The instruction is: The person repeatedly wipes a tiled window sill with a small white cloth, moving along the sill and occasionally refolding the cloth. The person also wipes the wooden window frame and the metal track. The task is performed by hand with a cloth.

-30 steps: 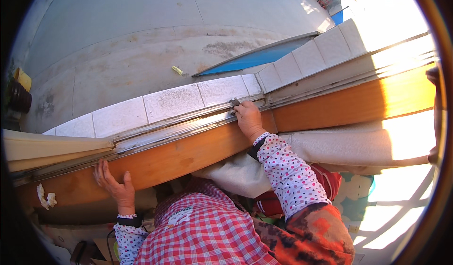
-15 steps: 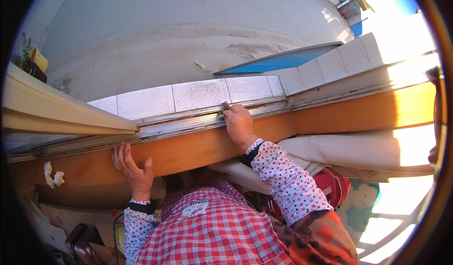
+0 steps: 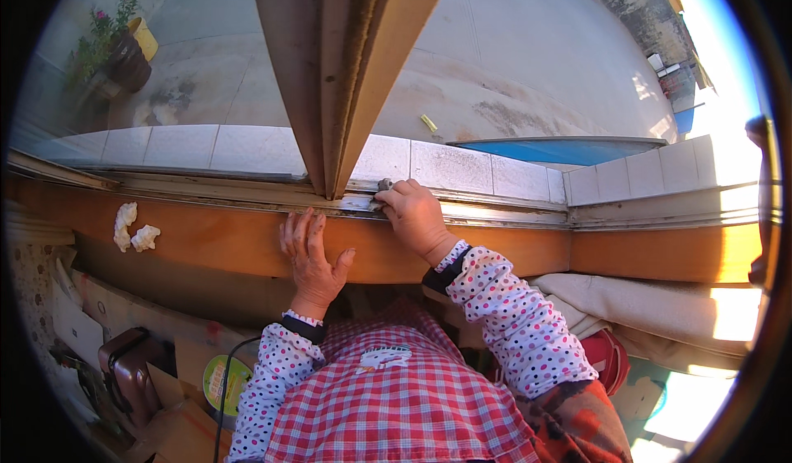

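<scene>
My right hand [image 3: 417,219] pinches a small grey, crumpled wad [image 3: 383,186], which looks like dirty cloth or paper. It presses the wad into the metal window track [image 3: 483,213], just right of the upright window sash frame [image 3: 337,125]. The fingers hide part of the wad. My left hand [image 3: 312,257] rests with spread fingers on the orange-brown wooden sill [image 3: 214,232], fingertips by the track's near edge below the sash. Nothing is in it. Dark grime shows along the track.
Two crumpled white tissue pieces [image 3: 124,225] lie on the sill at left. White tiles [image 3: 450,166] line the outer ledge. A potted plant [image 3: 124,59] stands outside. Below are a brown case [image 3: 130,372], cardboard [image 3: 177,434] and, at right, a rolled beige cloth [image 3: 635,306].
My right hand has slid left along the track with the wad, closer to the sash frame. The view has swung left. My left hand stays on the sill near the sash.
</scene>
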Demonstrator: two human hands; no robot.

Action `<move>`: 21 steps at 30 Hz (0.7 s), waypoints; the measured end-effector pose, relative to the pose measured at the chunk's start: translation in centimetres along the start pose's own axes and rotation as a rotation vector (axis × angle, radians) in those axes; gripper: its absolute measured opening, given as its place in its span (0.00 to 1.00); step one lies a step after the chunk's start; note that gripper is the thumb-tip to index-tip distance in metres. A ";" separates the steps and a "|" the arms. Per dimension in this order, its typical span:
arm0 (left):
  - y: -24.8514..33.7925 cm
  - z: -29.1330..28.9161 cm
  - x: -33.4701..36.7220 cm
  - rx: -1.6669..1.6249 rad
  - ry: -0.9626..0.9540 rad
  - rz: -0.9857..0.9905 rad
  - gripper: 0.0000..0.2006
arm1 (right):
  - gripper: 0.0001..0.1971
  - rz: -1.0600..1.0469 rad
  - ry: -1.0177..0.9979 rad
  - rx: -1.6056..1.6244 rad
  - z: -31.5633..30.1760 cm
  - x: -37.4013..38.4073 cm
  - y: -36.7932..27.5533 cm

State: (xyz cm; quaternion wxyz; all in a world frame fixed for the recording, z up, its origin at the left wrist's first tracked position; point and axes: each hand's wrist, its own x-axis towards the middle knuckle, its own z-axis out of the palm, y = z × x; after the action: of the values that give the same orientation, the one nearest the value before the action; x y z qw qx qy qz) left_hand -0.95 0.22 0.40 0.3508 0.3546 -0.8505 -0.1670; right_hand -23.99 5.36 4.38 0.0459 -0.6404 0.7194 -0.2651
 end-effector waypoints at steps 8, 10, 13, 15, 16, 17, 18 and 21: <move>-0.1 -0.2 -0.1 -0.018 0.012 -0.014 0.36 | 0.08 -0.117 -0.092 -0.166 3.2 2.3 -2.9; 0.0 -0.1 -0.2 -0.028 0.015 -0.014 0.37 | 0.09 -0.161 -0.140 -0.189 2.9 2.1 -2.6; -0.1 0.1 -0.1 -0.031 0.031 -0.002 0.35 | 0.11 -0.249 -0.202 -0.222 1.4 1.6 -1.3; -0.1 0.1 -0.1 -0.023 0.035 -0.006 0.35 | 0.11 -0.241 -0.233 -0.235 0.1 1.0 -0.2; -0.1 0.1 -0.2 -0.021 0.029 -0.012 0.35 | 0.11 -0.250 -0.227 -0.227 -0.5 0.6 0.3; -0.1 0.2 -0.2 -0.020 0.022 -0.015 0.35 | 0.09 -0.230 -0.238 -0.230 -1.0 0.1 0.8; 0.0 0.2 -0.2 -0.016 0.015 -0.018 0.35 | 0.08 -0.222 -0.234 -0.226 -1.4 -0.4 1.4; 0.0 0.3 -0.2 0.002 0.015 -0.006 0.34 | 0.06 -0.198 -0.219 -0.240 -2.8 -2.1 3.5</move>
State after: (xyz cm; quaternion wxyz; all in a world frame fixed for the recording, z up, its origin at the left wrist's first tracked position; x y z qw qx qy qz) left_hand -1.05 0.36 0.08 0.3562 0.3588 -0.8469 -0.1648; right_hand -27.87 8.42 4.66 0.0208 -0.7340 0.6699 -0.1095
